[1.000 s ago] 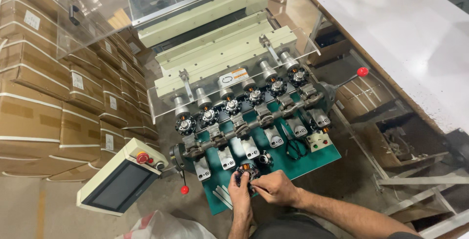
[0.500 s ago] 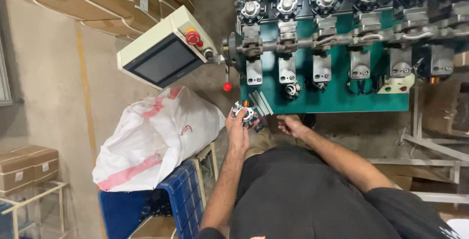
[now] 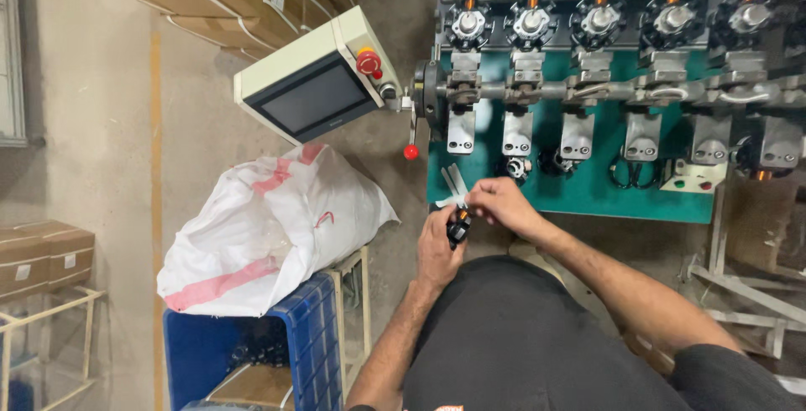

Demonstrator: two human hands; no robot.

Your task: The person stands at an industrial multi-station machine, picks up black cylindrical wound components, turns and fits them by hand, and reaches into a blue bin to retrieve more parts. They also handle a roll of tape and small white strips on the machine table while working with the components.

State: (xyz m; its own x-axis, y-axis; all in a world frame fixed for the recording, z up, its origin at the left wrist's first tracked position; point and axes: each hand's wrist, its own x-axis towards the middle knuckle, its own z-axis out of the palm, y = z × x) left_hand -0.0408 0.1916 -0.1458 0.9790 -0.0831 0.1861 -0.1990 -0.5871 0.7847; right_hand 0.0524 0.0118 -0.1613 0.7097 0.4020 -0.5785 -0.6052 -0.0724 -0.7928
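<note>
Five winding stations run in a row across the machine (image 3: pixel 588 92), each with a black toothed part on a silver spindle above a grey bracket, all mounted over a green worktop (image 3: pixel 571 197) that fills the upper right of the view. Stacked brown cartons (image 3: pixel 235 0) line the wall at the upper left. Below them a cream control box (image 3: pixel 315 79) with a dark screen and a red round button hangs off the machine's left end, with a small lever ending in a red knob (image 3: pixel 410 151) beneath it. On the floor side, a white sack (image 3: pixel 269 226) with red stripes slumps over a blue crate (image 3: pixel 277 344).

Just in front of the worktop's near edge, above the person's dark shirt, both hands meet. The left hand (image 3: pixel 438 247) has its grip wrapped shut around a small black part (image 3: pixel 457 228) with an orange spot on it, held upright in the fingers. The right hand (image 3: pixel 497 203) sits just above and touching it, thumb and fingertips pinched tight on pale white strips (image 3: pixel 454 186) that fan up and to the left from the part. A loose black part (image 3: pixel 516 167) lies on the green worktop just beyond the hands.
</note>
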